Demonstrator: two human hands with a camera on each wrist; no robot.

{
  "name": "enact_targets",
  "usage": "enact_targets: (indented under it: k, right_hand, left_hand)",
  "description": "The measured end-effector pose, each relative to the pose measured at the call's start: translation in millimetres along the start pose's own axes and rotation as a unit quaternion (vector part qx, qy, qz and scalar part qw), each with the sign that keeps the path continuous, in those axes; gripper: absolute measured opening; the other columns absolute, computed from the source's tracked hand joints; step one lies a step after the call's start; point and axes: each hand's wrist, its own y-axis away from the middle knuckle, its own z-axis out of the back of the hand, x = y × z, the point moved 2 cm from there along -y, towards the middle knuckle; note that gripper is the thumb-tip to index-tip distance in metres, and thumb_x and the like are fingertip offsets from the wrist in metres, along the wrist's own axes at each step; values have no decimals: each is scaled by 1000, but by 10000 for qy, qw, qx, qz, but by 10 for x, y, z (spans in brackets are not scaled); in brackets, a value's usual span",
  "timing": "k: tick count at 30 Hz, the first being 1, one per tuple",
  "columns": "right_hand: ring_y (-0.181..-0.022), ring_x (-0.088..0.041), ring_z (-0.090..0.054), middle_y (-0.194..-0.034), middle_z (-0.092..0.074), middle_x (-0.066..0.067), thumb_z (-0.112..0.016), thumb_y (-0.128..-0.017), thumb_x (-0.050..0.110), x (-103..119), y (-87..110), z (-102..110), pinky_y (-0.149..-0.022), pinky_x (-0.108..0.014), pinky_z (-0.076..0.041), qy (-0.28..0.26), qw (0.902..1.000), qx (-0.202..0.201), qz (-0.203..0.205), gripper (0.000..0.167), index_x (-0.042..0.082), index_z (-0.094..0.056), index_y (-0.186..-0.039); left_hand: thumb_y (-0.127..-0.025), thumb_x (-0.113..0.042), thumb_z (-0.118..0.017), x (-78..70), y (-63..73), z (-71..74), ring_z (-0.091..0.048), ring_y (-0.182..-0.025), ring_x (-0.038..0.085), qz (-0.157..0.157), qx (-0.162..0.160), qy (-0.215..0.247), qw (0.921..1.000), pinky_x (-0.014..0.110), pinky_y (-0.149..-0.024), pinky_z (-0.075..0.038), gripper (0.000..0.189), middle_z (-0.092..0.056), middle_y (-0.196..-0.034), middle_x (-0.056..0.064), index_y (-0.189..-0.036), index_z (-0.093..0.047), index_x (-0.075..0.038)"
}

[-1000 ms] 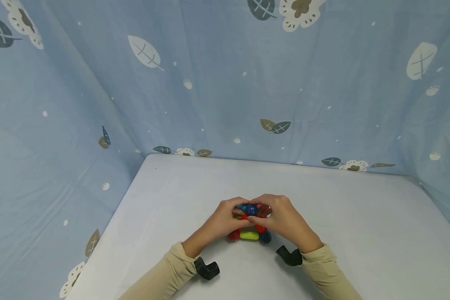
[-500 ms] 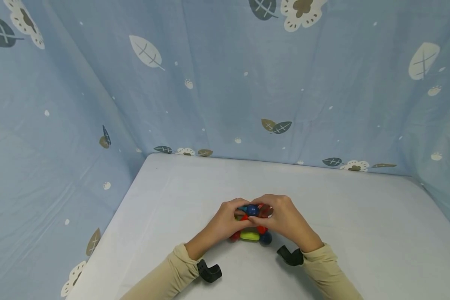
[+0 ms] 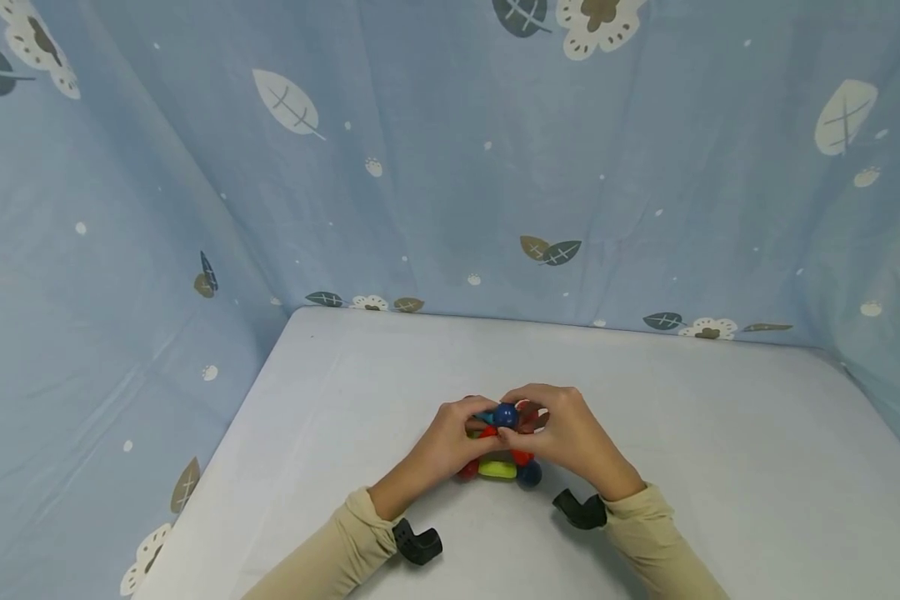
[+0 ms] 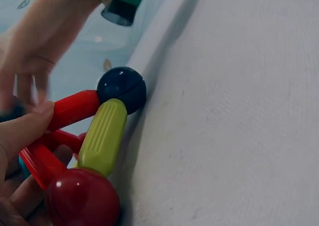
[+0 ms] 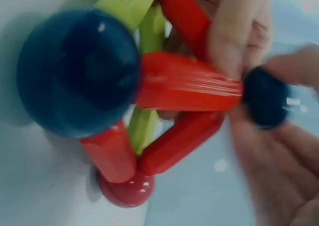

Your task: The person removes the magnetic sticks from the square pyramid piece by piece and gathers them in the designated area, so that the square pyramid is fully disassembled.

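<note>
Working on the model (image 3: 498, 470), lower centre of the head view; using the left hand (image 3: 450, 437) to grip its red rods (image 4: 75, 110), the right hand (image 3: 572, 429) to pinch the upper blue ball (image 3: 506, 416); probably seating ball on rods; next, likely needing steady alignment.

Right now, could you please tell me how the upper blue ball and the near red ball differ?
The upper blue ball is dark blue, while the near red ball is deep red. The right hand pinches the blue one; the red one sits lower, at an end of the yellow-green rod. Both are round and glossy.
</note>
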Motion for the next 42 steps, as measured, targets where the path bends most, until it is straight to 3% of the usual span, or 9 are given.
enact_targets:
  k: [4,7,11,16,23,30,38,42]
  right_hand:
    - [-81,-10,-74,-105,-78,-3,-88,-81,12,53,-6,87,-66,-27,-62,-260,9993,-261,-36,35,11,-75,-114]
    - [-83,-9,-74,-107,-78,-3,-87,-83,15,45,-6,117,-67,-27,-62,-295,9993,-216,-57,35,13,-75,-115]
    - [-86,-12,-75,-109,-78,-4,-86,-85,14,-37,0,144,-70,-28,-63,-434,9986,-250,-146,34,14,-75,-117]
    - [-95,-9,-72,-113,-76,-3,-87,-84,12,-233,20,223,-73,-27,-62,-678,9952,-592,-381,38,12,-75,-119]
    - [-106,11,-63,-125,-73,-8,-83,-88,19,-695,101,329,-80,-17,-58,-910,9793,-1147,-1398,42,12,-72,-128]
    - [-112,11,-60,-133,-70,-10,-81,-90,37,-1181,267,347,-92,-12,-51,-1092,9556,-1372,-2366,49,15,-69,-132]
    - [-109,11,-62,-137,-65,-14,-80,-92,29,-1421,376,343,-84,-16,-57,-1648,9401,-1355,-2658,52,6,-64,-137]
    - [-112,12,-58,-141,-62,-15,-79,-93,27,-1457,388,325,-84,-14,-55,-1537,9409,-1207,-2766,51,7,-64,-137]
  left_hand:
    - [-89,-18,-82,12,1,10,-75,-106,24,27,6,89,10000,24,-88,-59,32,-70,-118,10,-118,-72,-8]
    - [-89,-18,-82,19,7,14,-76,-105,25,92,11,135,9999,24,-87,-60,33,-70,-118,9,-118,-72,-8]
    - [-89,-20,-83,20,14,6,-76,-104,26,217,15,170,9996,22,-84,-60,37,-70,-119,9,-122,-72,-8]
    - [-88,-23,-83,19,12,-9,-77,-105,25,396,5,186,9990,21,-80,-60,42,-70,-123,7,-126,-71,-10]
    - [-87,-24,-84,9,9,-8,-76,-104,22,516,-10,166,9985,21,-80,-60,42,-70,-122,5,-126,-72,-12]
    - [-86,-23,-85,11,16,-12,-76,-104,21,535,-24,168,9984,21,-80,-60,42,-70,-122,4,-125,-73,-13]
    - [-86,-22,-85,5,10,-14,-76,-105,23,520,-10,179,9985,20,-80,-60,42,-69,-121,5,-126,-72,-12]
    - [-86,-21,-85,8,6,-16,-76,-105,24,490,-16,174,9986,20,-80,-60,42,-69,-119,6,-125,-72,-11]
